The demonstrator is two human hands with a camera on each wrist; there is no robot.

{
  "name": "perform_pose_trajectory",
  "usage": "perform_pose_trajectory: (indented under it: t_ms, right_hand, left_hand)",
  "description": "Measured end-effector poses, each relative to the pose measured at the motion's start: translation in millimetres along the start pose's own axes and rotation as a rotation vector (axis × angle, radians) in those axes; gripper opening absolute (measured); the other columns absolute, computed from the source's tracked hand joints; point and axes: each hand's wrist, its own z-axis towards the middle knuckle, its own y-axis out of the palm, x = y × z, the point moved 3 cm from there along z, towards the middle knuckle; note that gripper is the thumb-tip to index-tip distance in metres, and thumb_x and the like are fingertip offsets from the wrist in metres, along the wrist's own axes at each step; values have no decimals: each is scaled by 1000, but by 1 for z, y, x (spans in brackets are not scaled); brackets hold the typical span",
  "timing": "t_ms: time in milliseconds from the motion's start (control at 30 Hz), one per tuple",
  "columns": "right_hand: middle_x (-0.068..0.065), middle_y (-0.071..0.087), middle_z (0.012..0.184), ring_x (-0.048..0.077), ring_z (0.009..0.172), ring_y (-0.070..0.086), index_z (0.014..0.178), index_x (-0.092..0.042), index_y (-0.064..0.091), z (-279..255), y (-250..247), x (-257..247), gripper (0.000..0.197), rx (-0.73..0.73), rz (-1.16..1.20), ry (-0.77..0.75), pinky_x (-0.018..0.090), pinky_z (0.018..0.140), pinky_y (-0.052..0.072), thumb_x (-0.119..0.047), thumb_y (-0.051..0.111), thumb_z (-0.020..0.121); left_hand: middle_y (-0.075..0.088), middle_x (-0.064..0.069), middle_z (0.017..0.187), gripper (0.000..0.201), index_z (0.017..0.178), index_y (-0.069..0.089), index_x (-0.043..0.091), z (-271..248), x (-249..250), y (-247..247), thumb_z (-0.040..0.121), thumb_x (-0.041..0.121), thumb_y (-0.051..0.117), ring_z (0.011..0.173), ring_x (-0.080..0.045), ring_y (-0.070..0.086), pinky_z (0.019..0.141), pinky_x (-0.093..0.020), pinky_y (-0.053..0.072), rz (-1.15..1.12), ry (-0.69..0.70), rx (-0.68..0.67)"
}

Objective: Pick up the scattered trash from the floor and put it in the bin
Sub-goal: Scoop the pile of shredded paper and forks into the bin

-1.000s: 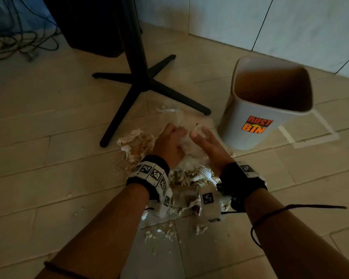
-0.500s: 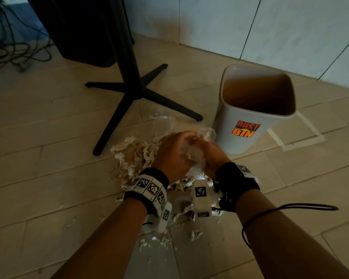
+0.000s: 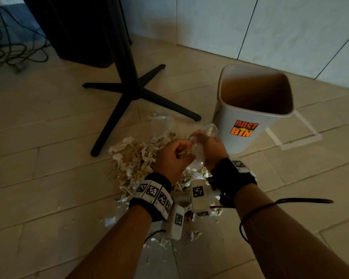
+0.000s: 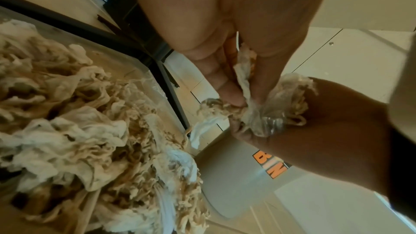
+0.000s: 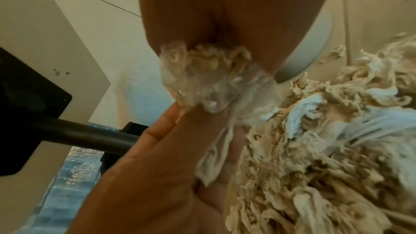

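A heap of torn, stained tissue and shredded paper (image 3: 137,160) lies on the floor left of the white bin (image 3: 248,119) marked DUST BIN. Both hands meet just above the heap. My left hand (image 3: 175,156) grips a wad of tissue scraps (image 4: 243,81). My right hand (image 3: 212,146) holds a crumpled clear plastic wrap stuffed with shreds (image 3: 207,131), seen close in the right wrist view as the plastic wad (image 5: 211,84). The two bundles touch between the hands (image 4: 258,113). The bin stands open and upright, a short way right of the hands.
A black stand with spread legs (image 3: 133,91) rises just behind the heap; one leg ends near the bin. A dark cabinet (image 3: 83,31) and loose cables (image 3: 12,53) sit far left. White wall panels (image 3: 270,27) back the bin. Small scraps (image 3: 195,234) dot the floor under my wrists.
Both hands have closed round the trash and lifted it a little off the heap, drawing together; a second ago the right hand lay flatter on the pile.
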Motion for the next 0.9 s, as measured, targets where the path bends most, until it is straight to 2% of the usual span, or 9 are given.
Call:
perform_pose_trajectory:
  t_ms: [33,167,267,367,467,633,733,800,900]
  right_hand:
    - [9,66,83,28,79,63,87,-15,67,-2,2,2,14,-34,-16,25,39,69,51,-28,63,84]
    - [14,71,106,32,97,69,114,-7,65,-10,10,6,69,-250,-81,154,45,81,56,-55,79,65]
    - [22,63,100,33,85,63,105,1,62,-19,11,0,44,-403,-43,116,39,72,54,-32,76,78]
    - [17,61,84,26,72,60,90,-3,62,-21,10,-10,4,-442,-34,19,32,63,52,-1,62,87]
    - [14,60,78,24,69,60,81,-5,60,-14,7,-21,13,-329,-83,-34,32,61,52,7,57,83]
    - [11,64,78,23,69,63,84,-9,65,-9,-6,-65,8,-61,-279,-181,34,61,53,-13,60,89]
    - [14,62,82,24,72,60,78,-9,61,-13,-5,-99,12,3,-343,-258,35,63,53,-10,56,88]
    - [12,62,86,25,76,59,71,-15,57,-7,-6,-118,15,63,-422,-263,38,68,53,-13,55,86]
    - [8,57,94,23,84,54,69,-24,48,4,-10,-147,19,170,-612,-277,38,76,52,-21,52,87]
  left_hand:
    - [68,8,94,28,98,66,23,2,-1,-1,77,6,74,89,-5,65,77,-21,53,9,-3,8]
    - [67,6,83,16,86,66,18,12,1,-6,78,5,71,79,-10,65,73,-29,56,106,24,51]
    - [71,3,84,9,86,69,13,18,8,-9,80,17,73,76,-8,66,66,-25,57,199,101,34]
    - [72,1,102,18,95,70,22,23,6,-4,77,19,73,93,-7,67,77,-30,59,222,195,-28]
    - [63,1,113,32,109,65,28,21,5,3,77,28,70,105,-15,60,86,-37,55,248,245,-18]
    - [45,26,116,45,121,56,33,14,4,-1,78,30,70,116,-10,45,96,-34,44,205,227,16]
    - [59,10,116,32,115,62,30,16,-10,-6,83,30,65,111,-7,52,94,-37,49,260,171,10]
    - [66,5,112,23,109,66,24,14,-16,-7,86,21,62,101,6,55,92,-24,50,288,143,8]
    - [68,5,108,22,105,68,24,9,-39,-3,85,21,58,103,-7,61,92,-34,52,370,73,-22]
